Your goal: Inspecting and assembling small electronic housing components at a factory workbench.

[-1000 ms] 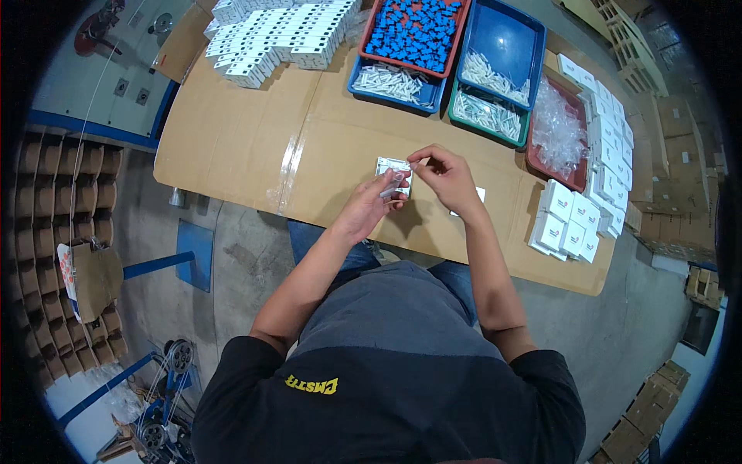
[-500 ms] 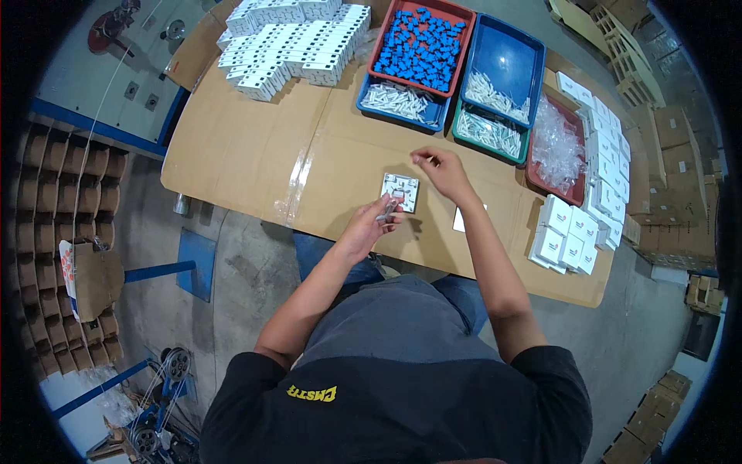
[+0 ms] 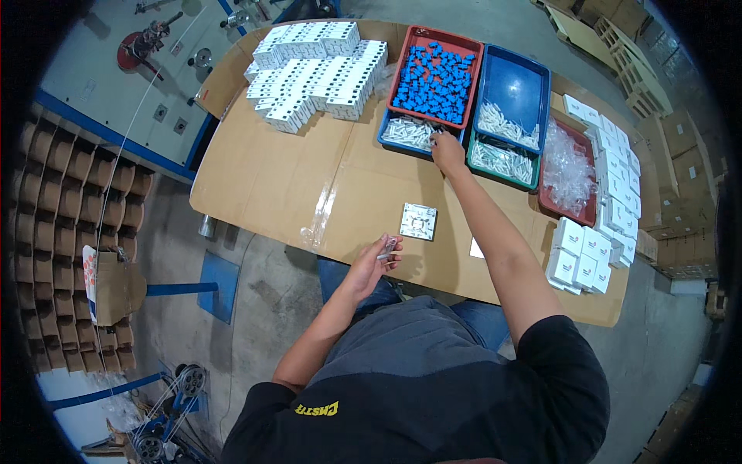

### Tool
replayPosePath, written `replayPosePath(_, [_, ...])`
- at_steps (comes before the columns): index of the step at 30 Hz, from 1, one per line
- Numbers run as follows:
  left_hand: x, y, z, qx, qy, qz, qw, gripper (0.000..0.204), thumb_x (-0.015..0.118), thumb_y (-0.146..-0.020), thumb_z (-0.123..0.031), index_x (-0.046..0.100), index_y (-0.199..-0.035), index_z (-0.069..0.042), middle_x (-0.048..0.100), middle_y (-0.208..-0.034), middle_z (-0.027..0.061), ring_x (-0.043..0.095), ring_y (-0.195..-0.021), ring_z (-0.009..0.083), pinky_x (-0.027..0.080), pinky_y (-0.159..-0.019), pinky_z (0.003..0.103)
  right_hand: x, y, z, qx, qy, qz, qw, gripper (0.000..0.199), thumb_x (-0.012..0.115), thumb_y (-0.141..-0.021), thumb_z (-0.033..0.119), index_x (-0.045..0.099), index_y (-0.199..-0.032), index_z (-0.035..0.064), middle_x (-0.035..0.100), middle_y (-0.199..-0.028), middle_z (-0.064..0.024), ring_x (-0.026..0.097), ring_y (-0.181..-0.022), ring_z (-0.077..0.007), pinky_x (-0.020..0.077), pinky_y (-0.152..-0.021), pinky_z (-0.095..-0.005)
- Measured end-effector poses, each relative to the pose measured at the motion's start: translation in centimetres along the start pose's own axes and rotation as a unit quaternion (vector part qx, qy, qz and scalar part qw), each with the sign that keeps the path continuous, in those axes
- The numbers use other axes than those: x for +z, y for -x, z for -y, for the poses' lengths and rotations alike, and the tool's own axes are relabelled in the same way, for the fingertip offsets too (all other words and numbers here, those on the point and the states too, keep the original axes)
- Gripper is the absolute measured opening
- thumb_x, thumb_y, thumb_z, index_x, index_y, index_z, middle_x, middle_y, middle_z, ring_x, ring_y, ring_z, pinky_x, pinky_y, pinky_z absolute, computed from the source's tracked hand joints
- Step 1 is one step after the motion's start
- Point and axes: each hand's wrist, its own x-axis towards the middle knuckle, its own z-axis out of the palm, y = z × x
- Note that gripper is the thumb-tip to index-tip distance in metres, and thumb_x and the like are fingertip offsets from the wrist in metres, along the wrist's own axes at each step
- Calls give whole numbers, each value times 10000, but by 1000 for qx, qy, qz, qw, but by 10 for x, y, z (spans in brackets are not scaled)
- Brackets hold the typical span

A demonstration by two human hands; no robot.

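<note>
My left hand is near the table's front edge, its fingers curled round a small clear plastic piece. Just beyond it a square white switch-like plate lies flat on the cardboard, its detailed face up. My right hand reaches to the right end of a blue tray of small white sticks. Its fingers are bent and drawn together among the sticks there; what lies between them is too small to make out.
Beyond the blue tray sits a red tray of blue parts. Right of it are another blue tray, a green tray and a red tray of clear plastic. White boxes stand at right, stacked white units at far left.
My right hand has moved away from above the plate to the far blue tray of white sticks. My left hand has drawn back from the plate, still holding the clear piece. The view has shifted.
</note>
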Motion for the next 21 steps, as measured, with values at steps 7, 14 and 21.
replayPosePath(7, [-4, -6, -3, -2, 17, 17, 1000, 540, 468, -1080, -494, 593, -1348, -41, 628, -1098, 6, 610, -985, 142, 494, -897, 313, -1, 5, -11, 14, -112, -43, 993, 200, 735, -854, 110, 696, -1046, 70, 711, -979, -149, 684, -959, -366, 539, -817, -450])
replayPosePath(14, [12, -24, -14, -7, 56, 36, 998, 570, 438, -1080, -527, 612, -1326, -43, 640, -1100, 18, 605, -960, 126, 490, -891, 303, -34, 23, -22, 50, -245, -69, 966, 227, 797, -830, 160, 689, -993, 45, 729, -867, -125, 706, -803, -280, 534, -718, -380])
replayPosePath(21, [35, -43, -21, -3, 71, 69, 995, 608, 426, -1073, -551, 611, -1314, -24, 644, -1123, 39, 615, -962, 158, 512, -915, 333, -111, 123, 33, 47, -521, -6, 852, 145, 789, -900, 92, 708, -986, 9, 680, -831, 13, 555, -708, -34, 452, -641, -210])
